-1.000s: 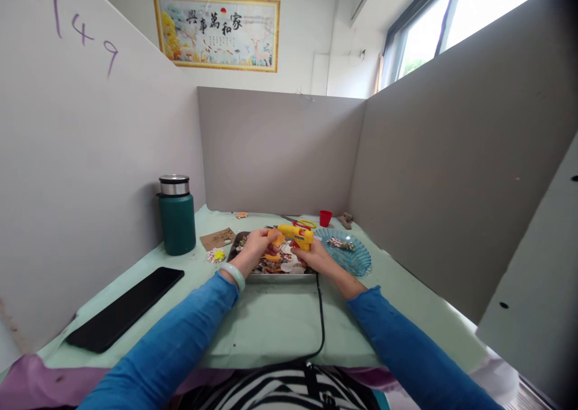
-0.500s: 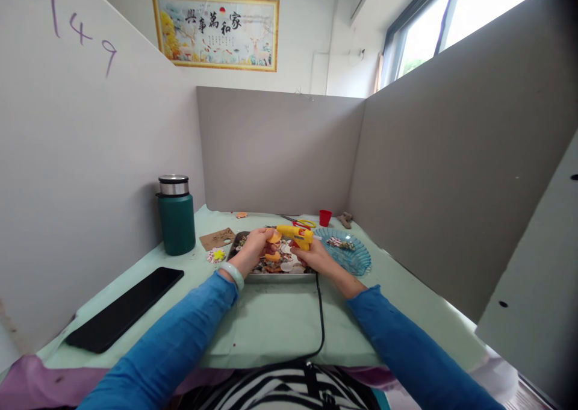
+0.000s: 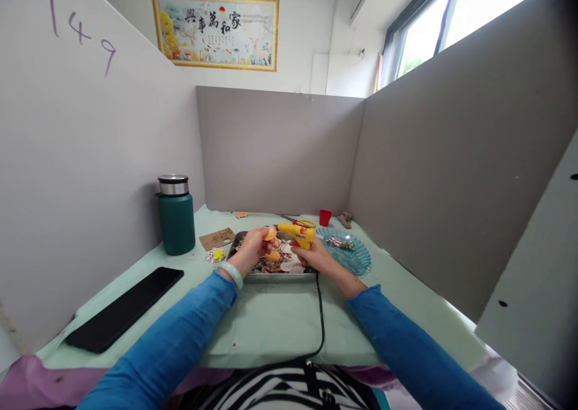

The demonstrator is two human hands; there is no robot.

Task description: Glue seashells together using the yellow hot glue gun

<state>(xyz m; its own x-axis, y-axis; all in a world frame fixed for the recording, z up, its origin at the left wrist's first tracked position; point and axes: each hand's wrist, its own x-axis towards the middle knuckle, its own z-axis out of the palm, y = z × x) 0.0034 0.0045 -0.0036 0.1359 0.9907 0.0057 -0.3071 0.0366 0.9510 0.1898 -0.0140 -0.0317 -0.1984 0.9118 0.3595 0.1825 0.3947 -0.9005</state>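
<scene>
Between the fingers of my left hand [image 3: 253, 247] is an orange shell [image 3: 270, 233], held up over a metal tray [image 3: 280, 278]. My right hand [image 3: 318, 257] is wrapped round the handle of a yellow glue gun [image 3: 298, 232], whose nozzle points left at the shell; whether the two touch I cannot tell. Many mixed shells [image 3: 288, 259] in white, orange and brown fill the tray beneath both hands. From the glue gun a black cord [image 3: 322, 319] runs down toward the table's front edge.
At left stand a green bottle [image 3: 176, 223] and a black phone [image 3: 126, 307]. A brown card [image 3: 217, 239] and a flower-like piece [image 3: 215, 255] lie left of the tray. A blue plate [image 3: 361, 259] sits right, with scissors [image 3: 305, 223] and a red cup [image 3: 325, 217] behind.
My left hand has drawn the shell slightly left and turned it, away from the nozzle. The glue gun has shifted a little to the right in my right hand.
</scene>
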